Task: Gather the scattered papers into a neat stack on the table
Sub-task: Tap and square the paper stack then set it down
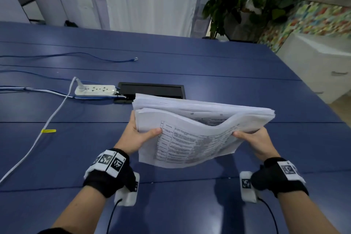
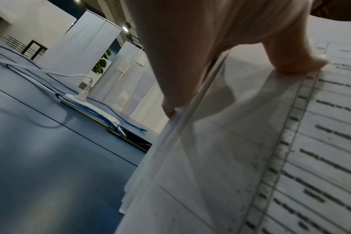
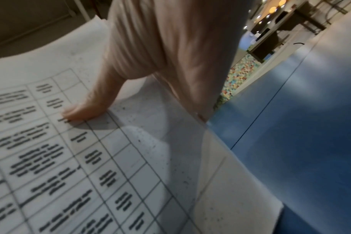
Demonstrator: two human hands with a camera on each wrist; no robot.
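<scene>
papers (image 1: pixel 199 129) sit gathered in one thick sheaf that we hold up off the blue table (image 1: pixel 247 74), just this side of the black cable hatch (image 1: pixel 152 89) and the white power strip (image 1: pixel 95 90). our left hand (image 1: pixel 136 137) grips the sheaf's left end, thumb on top of the printed table and fingers curled under; our right hand (image 1: pixel 254 140) pinches the right end the same way, as the wrist views show, each thumb pressed onto the top sheet. the sheaf's long axis runs left to right between the two hands, so neither hand is nearer; each has one short end. the near half droops toward us in a wave while the far layers lie flatter, and the edges are not flush. we judge the gathering done and the squaring left: the coming move turns on tipping that long edge down to the table directly below and tapping it even.
</scene>
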